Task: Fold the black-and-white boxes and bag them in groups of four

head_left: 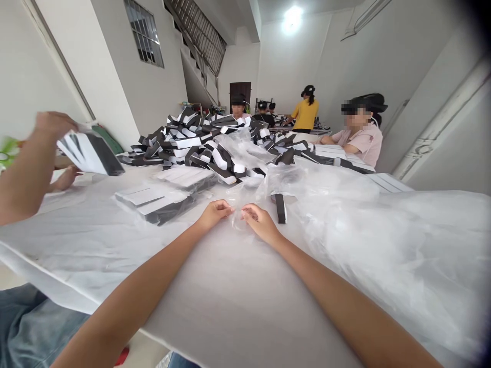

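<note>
Thumb and fingers pinched together, my left hand [216,213] grips one side of a clear plastic bag [237,219]. My right hand [261,224] is closed on the other side of the same thin film. The bag lies between and beyond my fingertips; its outline is hard to make out. Just right of my right hand lies a single black-and-white box [281,209]. To the left of my left hand, flat stacks of boxes in clear film [155,200] rest on the white-covered table [238,296].
A tall heap of black-and-white boxes [187,140] fills the table's far middle. Loose plastic film [368,225] spreads over the right side. At left, another person's hand [56,124] lifts a bundle of boxes [90,151]. A person in pink [362,138] sits at right.
</note>
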`<state>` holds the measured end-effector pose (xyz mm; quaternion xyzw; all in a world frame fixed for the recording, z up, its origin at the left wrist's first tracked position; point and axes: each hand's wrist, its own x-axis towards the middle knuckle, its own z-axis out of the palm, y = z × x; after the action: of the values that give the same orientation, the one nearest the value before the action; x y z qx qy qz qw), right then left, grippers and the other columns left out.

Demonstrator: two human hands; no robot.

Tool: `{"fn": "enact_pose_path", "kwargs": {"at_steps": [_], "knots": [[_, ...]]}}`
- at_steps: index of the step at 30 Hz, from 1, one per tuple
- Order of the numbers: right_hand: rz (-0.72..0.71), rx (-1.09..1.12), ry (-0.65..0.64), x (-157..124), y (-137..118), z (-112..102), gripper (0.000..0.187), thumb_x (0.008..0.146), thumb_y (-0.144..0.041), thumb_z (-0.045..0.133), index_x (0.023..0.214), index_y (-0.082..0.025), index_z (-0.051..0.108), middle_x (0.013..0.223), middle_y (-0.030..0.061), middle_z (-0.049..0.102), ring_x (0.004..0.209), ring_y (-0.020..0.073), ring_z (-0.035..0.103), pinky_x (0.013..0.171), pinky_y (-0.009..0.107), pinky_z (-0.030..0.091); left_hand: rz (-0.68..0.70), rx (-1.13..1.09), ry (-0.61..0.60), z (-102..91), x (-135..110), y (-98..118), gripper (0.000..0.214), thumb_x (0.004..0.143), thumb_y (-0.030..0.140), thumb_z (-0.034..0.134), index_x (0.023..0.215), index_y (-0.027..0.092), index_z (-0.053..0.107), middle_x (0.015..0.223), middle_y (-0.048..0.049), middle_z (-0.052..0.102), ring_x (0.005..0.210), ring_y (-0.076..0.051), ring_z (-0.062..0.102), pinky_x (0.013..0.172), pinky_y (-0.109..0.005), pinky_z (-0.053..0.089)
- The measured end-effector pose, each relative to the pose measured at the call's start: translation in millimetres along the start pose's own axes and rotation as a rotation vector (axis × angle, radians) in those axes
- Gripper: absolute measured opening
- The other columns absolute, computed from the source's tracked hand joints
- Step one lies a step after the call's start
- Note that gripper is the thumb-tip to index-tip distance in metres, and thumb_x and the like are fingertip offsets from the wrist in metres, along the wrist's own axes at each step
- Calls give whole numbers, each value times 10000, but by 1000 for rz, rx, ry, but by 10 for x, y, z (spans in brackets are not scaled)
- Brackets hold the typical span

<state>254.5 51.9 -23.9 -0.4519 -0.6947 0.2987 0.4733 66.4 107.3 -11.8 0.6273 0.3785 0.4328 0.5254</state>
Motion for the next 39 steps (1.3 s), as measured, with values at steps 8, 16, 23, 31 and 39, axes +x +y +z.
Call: {"fn": "enact_pose_path", "kwargs": {"at_steps": [8,16,23,31,39], "knots": [[68,144,-71,15,24,7,275,741,-466,704,787,-219,591,748,-21,642,648,146,571,630,273,433,-21,-8,-134,217,-71,24,316,627,351,825,589,164,573,573,10,605,573,-127,542,582,-240,387],[174,534,-27,128,62,-64,340,626,-453,789,674,-212,554,700,-12,672,671,163,634,614,275,478,-132,-96,-199,40,-34,54,293,666,350,809,659,152,593,699,-37,655,695,-159,624,700,-293,470],[167,813,229,233,-53,-438,233,727,-362,678,742,-242,479,751,-13,617,754,143,617,721,295,519,-185,-551,40,-45,-18,111,226,691,61,679,641,169,486,736,-8,624,855,-186,692,906,-341,525],[235,805,162,275,-221,-645,212,739,-299,610,694,-228,415,551,-95,233,431,68,213,414,203,261,-152,-690,140,-18,4,206,139,734,60,557,686,174,492,601,40,523,527,-81,545,593,-215,521],[296,139,-211,182,-431,-662,285,668,-383,753,898,-241,666,579,-79,424,487,76,354,455,202,259,-84,-667,109,103,-13,212,186,804,208,632,694,169,487,630,38,513,552,-80,505,583,-210,458]]}}
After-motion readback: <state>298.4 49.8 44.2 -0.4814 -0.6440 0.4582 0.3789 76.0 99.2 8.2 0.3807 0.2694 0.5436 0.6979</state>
